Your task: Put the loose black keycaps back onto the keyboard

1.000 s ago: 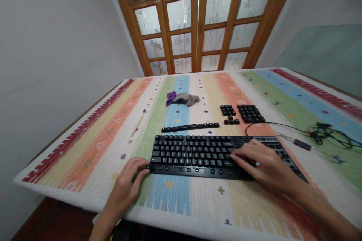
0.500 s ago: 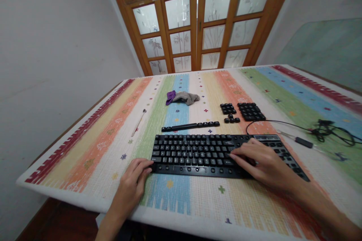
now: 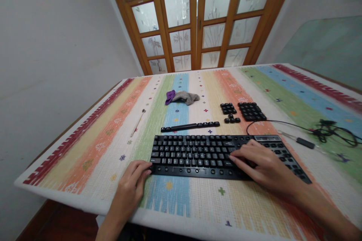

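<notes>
A black computer keyboard point(image 3: 192, 154) lies on the striped tablecloth in front of me. Its bottom row and right-hand sections show bare sockets where keycaps are off. My left hand point(image 3: 132, 182) pinches the keyboard's lower left corner between thumb and fingers. Over the right part of the keyboard, my right hand point(image 3: 263, 163) is closed, thumb and fingertips together at the right end of the letter rows; what sits between those fingertips is hidden. Behind the keyboard lies a row of loose keycaps point(image 3: 189, 126). More loose keycaps point(image 3: 251, 112) stand grouped at the back right.
A crumpled grey and purple cloth point(image 3: 185, 98) lies farther back. To the left is a thin stick with a dark tip point(image 3: 138, 122). On the right, a black-handled wire tool point(image 3: 305, 143) lies beside the bunched keyboard cable point(image 3: 325, 131).
Hardly anything differs; both hands keep their places on the keyboard. The whole view has shifted very slightly.
</notes>
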A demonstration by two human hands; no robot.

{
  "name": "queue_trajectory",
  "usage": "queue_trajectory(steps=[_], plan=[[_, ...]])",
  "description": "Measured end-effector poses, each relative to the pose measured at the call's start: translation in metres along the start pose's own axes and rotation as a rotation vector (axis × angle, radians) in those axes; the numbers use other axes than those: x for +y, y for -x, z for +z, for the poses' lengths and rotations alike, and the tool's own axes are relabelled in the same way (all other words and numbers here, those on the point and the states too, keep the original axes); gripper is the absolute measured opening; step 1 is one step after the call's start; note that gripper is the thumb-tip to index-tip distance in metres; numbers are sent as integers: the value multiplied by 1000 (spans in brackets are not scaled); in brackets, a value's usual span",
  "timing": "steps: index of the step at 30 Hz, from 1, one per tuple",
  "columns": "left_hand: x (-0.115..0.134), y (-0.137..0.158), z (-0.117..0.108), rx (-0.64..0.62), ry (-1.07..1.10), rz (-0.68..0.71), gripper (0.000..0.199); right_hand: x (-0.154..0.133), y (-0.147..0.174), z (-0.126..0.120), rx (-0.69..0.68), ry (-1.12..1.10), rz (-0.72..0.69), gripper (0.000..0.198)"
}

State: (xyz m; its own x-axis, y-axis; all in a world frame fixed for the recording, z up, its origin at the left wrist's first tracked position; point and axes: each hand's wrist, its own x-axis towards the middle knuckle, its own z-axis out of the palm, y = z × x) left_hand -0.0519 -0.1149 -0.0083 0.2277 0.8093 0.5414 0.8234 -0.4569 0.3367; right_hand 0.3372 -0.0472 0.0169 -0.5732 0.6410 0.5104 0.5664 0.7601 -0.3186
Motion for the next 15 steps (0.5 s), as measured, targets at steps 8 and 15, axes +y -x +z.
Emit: queue_trajectory(steps=[8,15], plan=[[9,-2,-1,-15,-124,51,18,1,1,2,11,12,-16,14],[23,-3,6,52,-296,124,28,2,3,3,5,12,-24,12]])
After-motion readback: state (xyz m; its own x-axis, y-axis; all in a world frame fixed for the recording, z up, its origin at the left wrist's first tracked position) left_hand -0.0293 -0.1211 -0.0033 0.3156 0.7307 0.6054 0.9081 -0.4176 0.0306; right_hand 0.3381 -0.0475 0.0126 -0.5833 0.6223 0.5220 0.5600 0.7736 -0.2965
